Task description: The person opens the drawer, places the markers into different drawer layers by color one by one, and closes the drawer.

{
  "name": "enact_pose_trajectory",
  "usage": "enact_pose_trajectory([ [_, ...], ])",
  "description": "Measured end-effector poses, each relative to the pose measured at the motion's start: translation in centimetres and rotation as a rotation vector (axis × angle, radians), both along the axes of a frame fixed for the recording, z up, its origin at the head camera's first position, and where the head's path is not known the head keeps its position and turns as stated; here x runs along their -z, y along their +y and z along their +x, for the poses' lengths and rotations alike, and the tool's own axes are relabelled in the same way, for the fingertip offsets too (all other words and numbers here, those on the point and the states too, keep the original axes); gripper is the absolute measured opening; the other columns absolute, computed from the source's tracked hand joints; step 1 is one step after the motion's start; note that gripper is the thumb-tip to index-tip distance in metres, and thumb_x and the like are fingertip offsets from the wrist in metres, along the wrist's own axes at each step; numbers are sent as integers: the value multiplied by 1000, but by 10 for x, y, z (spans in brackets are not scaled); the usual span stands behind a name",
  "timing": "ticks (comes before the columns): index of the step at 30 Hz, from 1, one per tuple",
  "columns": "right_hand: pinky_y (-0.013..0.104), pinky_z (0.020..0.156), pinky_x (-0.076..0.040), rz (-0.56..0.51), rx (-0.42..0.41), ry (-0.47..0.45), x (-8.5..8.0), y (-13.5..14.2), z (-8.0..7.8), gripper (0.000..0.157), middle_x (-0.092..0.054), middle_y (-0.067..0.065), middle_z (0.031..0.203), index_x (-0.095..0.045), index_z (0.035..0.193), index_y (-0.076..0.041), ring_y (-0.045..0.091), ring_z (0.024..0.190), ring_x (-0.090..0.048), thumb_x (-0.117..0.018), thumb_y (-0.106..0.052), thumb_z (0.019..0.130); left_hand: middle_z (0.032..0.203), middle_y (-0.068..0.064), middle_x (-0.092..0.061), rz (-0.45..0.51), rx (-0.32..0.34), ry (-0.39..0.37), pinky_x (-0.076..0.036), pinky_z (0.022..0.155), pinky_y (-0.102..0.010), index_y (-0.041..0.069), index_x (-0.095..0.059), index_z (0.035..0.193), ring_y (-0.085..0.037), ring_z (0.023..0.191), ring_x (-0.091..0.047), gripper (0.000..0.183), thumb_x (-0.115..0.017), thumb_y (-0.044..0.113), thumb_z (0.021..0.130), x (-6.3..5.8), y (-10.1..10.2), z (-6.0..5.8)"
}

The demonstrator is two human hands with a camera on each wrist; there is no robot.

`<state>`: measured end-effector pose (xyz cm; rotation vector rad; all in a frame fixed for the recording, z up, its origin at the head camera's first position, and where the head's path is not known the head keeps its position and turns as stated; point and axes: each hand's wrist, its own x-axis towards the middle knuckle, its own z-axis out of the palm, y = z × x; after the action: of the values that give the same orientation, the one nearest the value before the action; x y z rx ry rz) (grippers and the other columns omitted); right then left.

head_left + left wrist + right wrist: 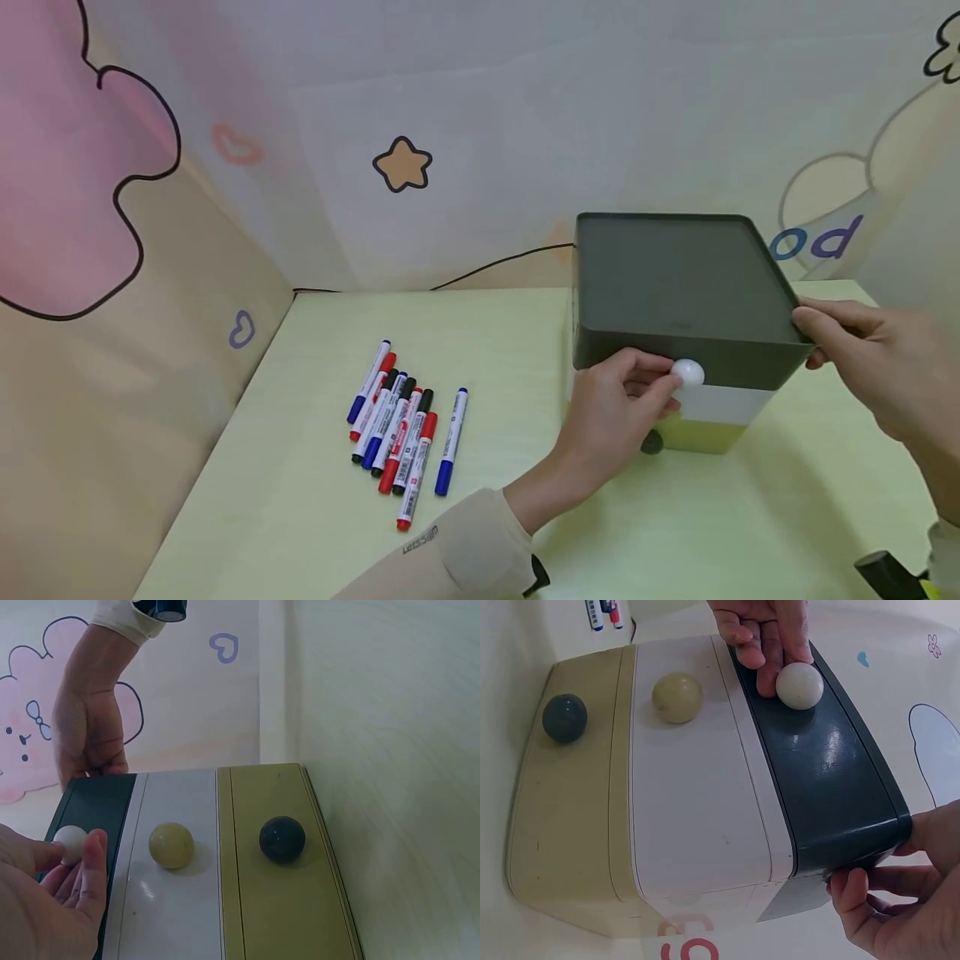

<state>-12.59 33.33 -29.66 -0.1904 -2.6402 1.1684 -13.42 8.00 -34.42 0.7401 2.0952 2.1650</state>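
A pale cartoon-printed wall (525, 125) backs a pale yellow-green table (487, 333). Near its back right corner stands a smooth box of dark-green, white and yellowish drawers (667, 275). White-barrelled, coloured-cap markers (391, 429) lie toward the left edge. The right hand (873, 358) grips the box's top right front corner; the left hand (611, 417) pinches the dark-green drawer's round white knob (687, 374).

A person in pale beige sleeves (468, 546) — dark lettering (420, 540) on the left one, black-and-yellow wrist gear (883, 573) beside the right cuff (945, 546)
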Motion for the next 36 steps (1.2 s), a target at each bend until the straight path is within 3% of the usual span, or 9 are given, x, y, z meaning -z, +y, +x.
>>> enact_pose_trajectory([
  [6, 29, 59, -33, 23, -16, 10, -1, -6, 3, 49, -57, -35, 85, -60, 139, 7, 3, 69, -58, -55, -31, 108, 97, -11, -76, -8, -9, 1, -61, 71, -27, -4, -69, 108, -24, 77, -76, 14, -72, 0, 95, -1, -9, 2],
  [15, 28, 62, -36, 34, -66, 49, 2, -15, 0, 49, -63, -29, 99, -65, 137, 0, 4, 74, -61, -57, -37, 106, 98, -9, -75, -18, -35, -5, -61, 72, -29, -4, -68, 109, -26, 79, -76, 16, -73, 0, 94, -1, -24, 3],
  [21, 27, 63, -38, 17, -81, 51, -1, -29, 0, 47, -65, -30, 98, -67, 136, -3, 4, 73, -63, -59, -37, 105, 99, -10, -75, -26, -47, 12, -61, 73, -31, -4, -67, 110, -26, 80, -76, 17, -73, 2, 95, 0, -36, 4],
  [26, 28, 63, -37, 22, -125, 30, -4, -38, -1, 44, -64, -26, 94, -67, 136, -3, 5, 75, -62, -58, -34, 106, 100, -11, -75, -6, -59, -21, -62, 74, -33, -3, -68, 110, -33, 81, -75, 17, -73, 0, 94, 0, -47, 4],
  [36, 28, 67, -40, 7, -170, 38, -2, -55, -5, 43, -67, -17, 102, -67, 138, -7, 9, 77, -65, -56, -34, 107, 101, -15, -75, -17, -92, -36, -61, 76, -32, -4, -68, 111, -38, 85, -75, 18, -74, 4, 95, -1, -66, 7],
])
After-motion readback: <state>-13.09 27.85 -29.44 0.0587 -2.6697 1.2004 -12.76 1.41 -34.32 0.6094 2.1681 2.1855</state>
